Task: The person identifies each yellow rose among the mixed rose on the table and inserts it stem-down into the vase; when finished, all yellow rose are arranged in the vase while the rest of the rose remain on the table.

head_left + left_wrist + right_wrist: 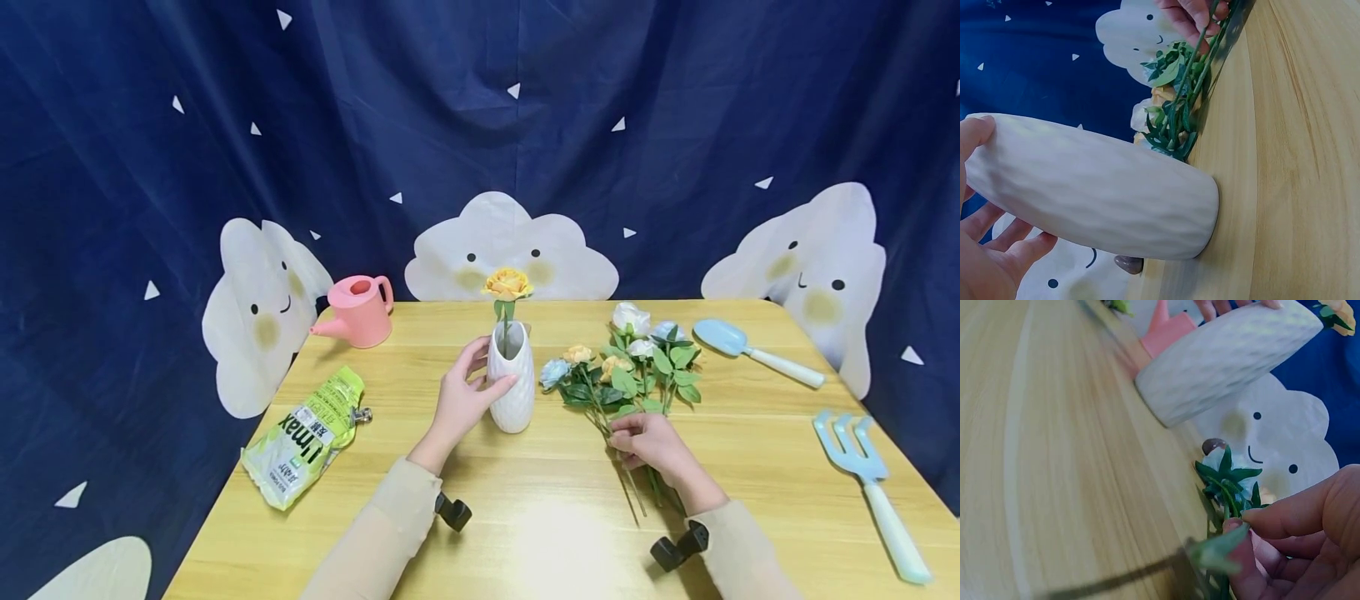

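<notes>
A white textured vase (512,379) stands on the wooden table (540,517) with one yellow rose (507,284) in it. My left hand (467,395) grips the vase's side; its fingers (997,250) curl round the vase (1097,187) in the left wrist view. To the right lies a bunch of artificial flowers (626,371), white, pale blue and yellow, with green leaves. My right hand (651,440) rests on their stems and pinches one stem (1225,540) between thumb and fingers. The vase (1229,356) also shows in the right wrist view.
A pink watering can (358,311) stands at the back left. A green and white pouch (306,437) lies at the left. A pale blue trowel (753,350) and a pale blue hand rake (870,483) lie at the right. A dark blue cloud curtain hangs behind.
</notes>
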`<state>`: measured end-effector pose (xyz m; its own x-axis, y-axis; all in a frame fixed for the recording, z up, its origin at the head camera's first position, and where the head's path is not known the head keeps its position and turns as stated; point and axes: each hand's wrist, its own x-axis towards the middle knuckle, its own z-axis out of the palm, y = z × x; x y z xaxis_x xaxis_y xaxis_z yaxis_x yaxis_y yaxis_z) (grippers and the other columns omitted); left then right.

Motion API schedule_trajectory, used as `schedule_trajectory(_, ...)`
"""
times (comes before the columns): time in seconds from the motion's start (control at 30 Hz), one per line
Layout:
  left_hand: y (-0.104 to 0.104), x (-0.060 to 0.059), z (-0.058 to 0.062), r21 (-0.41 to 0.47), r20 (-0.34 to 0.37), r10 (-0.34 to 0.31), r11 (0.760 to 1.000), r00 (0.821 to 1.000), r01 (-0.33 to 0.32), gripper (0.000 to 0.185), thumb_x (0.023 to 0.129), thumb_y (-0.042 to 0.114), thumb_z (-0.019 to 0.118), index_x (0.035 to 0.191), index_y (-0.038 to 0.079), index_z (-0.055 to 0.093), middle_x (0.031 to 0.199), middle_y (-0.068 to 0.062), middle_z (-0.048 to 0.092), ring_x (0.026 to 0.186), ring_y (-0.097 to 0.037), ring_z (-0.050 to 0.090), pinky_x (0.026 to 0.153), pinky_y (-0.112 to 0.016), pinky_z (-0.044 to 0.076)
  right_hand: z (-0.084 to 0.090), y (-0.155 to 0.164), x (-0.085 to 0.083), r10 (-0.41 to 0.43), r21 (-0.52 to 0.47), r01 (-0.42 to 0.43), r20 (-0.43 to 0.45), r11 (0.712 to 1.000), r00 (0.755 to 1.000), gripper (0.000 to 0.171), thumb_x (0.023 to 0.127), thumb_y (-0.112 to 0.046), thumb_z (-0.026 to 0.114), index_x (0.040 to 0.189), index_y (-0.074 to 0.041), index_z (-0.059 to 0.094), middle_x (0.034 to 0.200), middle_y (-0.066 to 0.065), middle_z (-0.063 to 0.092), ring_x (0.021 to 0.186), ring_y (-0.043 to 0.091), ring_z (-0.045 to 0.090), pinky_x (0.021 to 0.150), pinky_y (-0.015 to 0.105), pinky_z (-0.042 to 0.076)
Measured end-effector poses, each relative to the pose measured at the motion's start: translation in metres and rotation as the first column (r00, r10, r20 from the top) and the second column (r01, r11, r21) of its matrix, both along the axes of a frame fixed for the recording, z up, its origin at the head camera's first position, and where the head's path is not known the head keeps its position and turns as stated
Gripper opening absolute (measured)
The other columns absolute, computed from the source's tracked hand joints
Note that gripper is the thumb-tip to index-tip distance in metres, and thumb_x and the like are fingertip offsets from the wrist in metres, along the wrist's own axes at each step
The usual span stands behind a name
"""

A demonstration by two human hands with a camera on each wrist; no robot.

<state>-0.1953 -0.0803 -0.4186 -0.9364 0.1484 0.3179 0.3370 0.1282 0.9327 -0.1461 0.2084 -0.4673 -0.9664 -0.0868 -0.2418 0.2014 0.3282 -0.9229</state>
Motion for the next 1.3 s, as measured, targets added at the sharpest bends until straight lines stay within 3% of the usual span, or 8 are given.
schedule_trajectory(0.17,0.000,-0.004,-0.007,0.008,-0.026,0.013,1.000,1.000,-0.013,0.059,0.076,0.025,0.078,0.128,0.023,0.052,0.121,-0.002,0.058,0.109,-0.024,0.054,0.087,-0.040,0.049,0.005,-0.001,-0.001,0.017,-0.113,-0.014,0.021,0.993,1.000,0.037,0.089,0.003,0.054,0.121,0.019,0.044,0.090,0.020,0.060,0.063,0.019,0.054,0.055,0.032,0.051)
schedule_trajectory(0.43,0.001,0.013,0.020,0.000,-0.013,-0.025,1.000,1.000,0.025,0.058,0.079,0.010,0.074,0.131,0.005,0.048,0.123,-0.017,0.055,0.111,-0.031,0.053,0.089,-0.046,0.047,0.020,-0.004,-0.004,-0.040,-0.251,0.036,-0.014,0.967,0.999,0.042,0.087,0.007,0.056,0.125,0.017,0.039,0.098,0.019,0.058,0.067,0.017,0.059,0.057,0.027,0.053)
schedule_trajectory(0.6,0.001,0.013,0.020,0.001,-0.010,-0.022,1.000,1.000,0.022,0.058,0.079,0.010,0.074,0.131,0.006,0.049,0.124,-0.016,0.055,0.111,-0.032,0.052,0.090,-0.045,0.046,0.042,-0.014,-0.013,-0.052,-0.315,0.020,-0.096,0.949,0.994,0.044,0.086,0.004,0.059,0.124,0.015,0.040,0.100,0.015,0.057,0.070,0.015,0.059,0.060,0.028,0.054)
schedule_trajectory(0.83,0.002,0.012,0.017,-0.003,-0.017,-0.008,1.000,1.000,0.008,0.058,0.079,0.011,0.074,0.131,0.009,0.048,0.124,-0.014,0.055,0.112,-0.030,0.052,0.089,-0.044,0.047,0.081,-0.037,-0.023,-0.089,-0.362,0.010,-0.202,0.932,0.975,0.031,0.087,-0.002,0.062,0.114,0.004,0.048,0.096,0.010,0.056,0.071,0.015,0.060,0.065,0.034,0.056)
schedule_trajectory(0.97,0.003,0.012,0.016,-0.009,-0.016,-0.006,1.000,1.000,0.006,0.059,0.080,0.012,0.074,0.132,0.009,0.048,0.125,-0.013,0.054,0.113,-0.031,0.051,0.090,-0.044,0.046,0.107,-0.050,-0.030,-0.137,-0.419,0.007,-0.280,0.908,0.950,0.024,0.087,0.003,0.061,0.108,0.001,0.050,0.093,0.009,0.056,0.069,0.015,0.062,0.064,0.033,0.056)
schedule_trajectory(1.1,0.004,0.012,0.015,-0.007,-0.014,-0.005,1.000,1.000,0.005,0.059,0.080,0.012,0.074,0.132,0.009,0.048,0.126,-0.013,0.054,0.113,-0.030,0.051,0.091,-0.044,0.046,0.132,-0.063,-0.038,-0.193,-0.472,-0.005,-0.372,0.882,0.908,0.022,0.085,0.006,0.061,0.105,0.001,0.052,0.089,0.007,0.058,0.069,0.016,0.064,0.062,0.032,0.056)
schedule_trajectory(1.3,0.003,0.012,0.015,-0.008,-0.009,0.002,1.000,1.000,-0.002,0.059,0.080,0.012,0.074,0.132,0.010,0.048,0.125,-0.013,0.054,0.112,-0.029,0.052,0.090,-0.043,0.046,0.158,-0.084,-0.046,-0.244,-0.500,-0.023,-0.461,0.866,0.853,0.026,0.083,0.007,0.063,0.106,0.006,0.050,0.086,0.007,0.058,0.071,0.017,0.063,0.062,0.036,0.056)
